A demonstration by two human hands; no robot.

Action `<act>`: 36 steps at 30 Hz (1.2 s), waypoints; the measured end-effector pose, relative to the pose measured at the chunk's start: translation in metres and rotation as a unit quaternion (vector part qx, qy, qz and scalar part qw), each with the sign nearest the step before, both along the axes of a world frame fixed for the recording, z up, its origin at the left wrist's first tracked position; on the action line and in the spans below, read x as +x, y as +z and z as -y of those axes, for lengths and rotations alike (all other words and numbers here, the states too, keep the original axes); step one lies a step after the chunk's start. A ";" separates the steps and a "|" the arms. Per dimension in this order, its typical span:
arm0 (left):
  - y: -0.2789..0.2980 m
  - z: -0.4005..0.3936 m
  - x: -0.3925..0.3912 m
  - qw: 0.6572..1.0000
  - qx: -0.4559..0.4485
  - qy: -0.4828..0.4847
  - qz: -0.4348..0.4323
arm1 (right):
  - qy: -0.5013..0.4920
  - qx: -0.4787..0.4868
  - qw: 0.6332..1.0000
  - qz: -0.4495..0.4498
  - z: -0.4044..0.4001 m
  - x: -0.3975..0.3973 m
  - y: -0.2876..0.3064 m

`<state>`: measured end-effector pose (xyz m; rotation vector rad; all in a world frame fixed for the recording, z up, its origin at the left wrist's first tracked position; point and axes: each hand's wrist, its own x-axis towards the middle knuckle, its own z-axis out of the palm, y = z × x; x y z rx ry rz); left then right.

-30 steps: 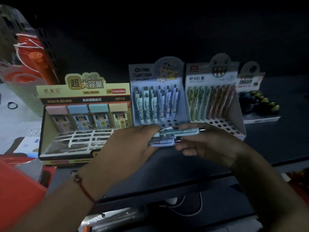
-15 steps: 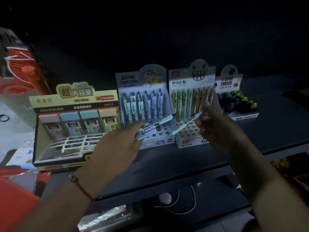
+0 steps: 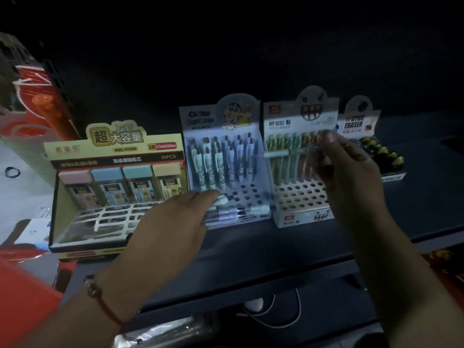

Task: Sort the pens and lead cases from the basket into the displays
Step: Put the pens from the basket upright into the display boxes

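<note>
Left hand: the left hand (image 3: 173, 227), a red cord bracelet (image 3: 105, 306) on its wrist, grips a small bundle of pale blue printed plastic pens (image 3: 232, 212) lying level, near the front of the dark shelf (image 3: 263, 247); this looks like a reserve, kept close so the other hand can draw from it.
Right hand: the right hand (image 3: 351, 172) pinches one pale mint-capped pen (image 3: 288, 153) at its far end, held level and raised in front of the displays, probably to turn it tip-down for a hole.
Pens' look: slim barrels, metal clips, light caps; prints too blurred to read.
Blue cartoon display: the blue card pen display with a cartoon boy header (image 3: 223, 156) holds upright pens in its far rows; near holes are bare, likely where the bundle belongs.
Monster display: the white card pen display with a toothy face (image 3: 301, 121) stands just right of it, with green and orange pens.
Lead-case box: the yellow card box of pastel-capped lead cases (image 3: 115, 172) sits at left.
Eraser display: a small tray of dark round erasers (image 3: 381, 151) lies far right.
</note>
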<state>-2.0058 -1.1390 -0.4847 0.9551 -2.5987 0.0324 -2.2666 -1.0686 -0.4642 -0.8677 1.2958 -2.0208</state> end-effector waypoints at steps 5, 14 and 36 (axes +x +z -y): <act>-0.010 -0.004 0.012 0.995 -0.049 -0.052 0.069 | 0.014 0.043 0.980 -0.196 0.026 0.034 0.003; -0.020 0.003 0.041 0.993 -0.018 -0.036 0.108 | 0.039 0.093 0.912 -0.398 0.060 0.081 -0.010; -0.019 0.000 0.048 0.997 0.026 -0.020 0.073 | 0.057 0.092 0.924 -0.367 0.091 0.110 -0.028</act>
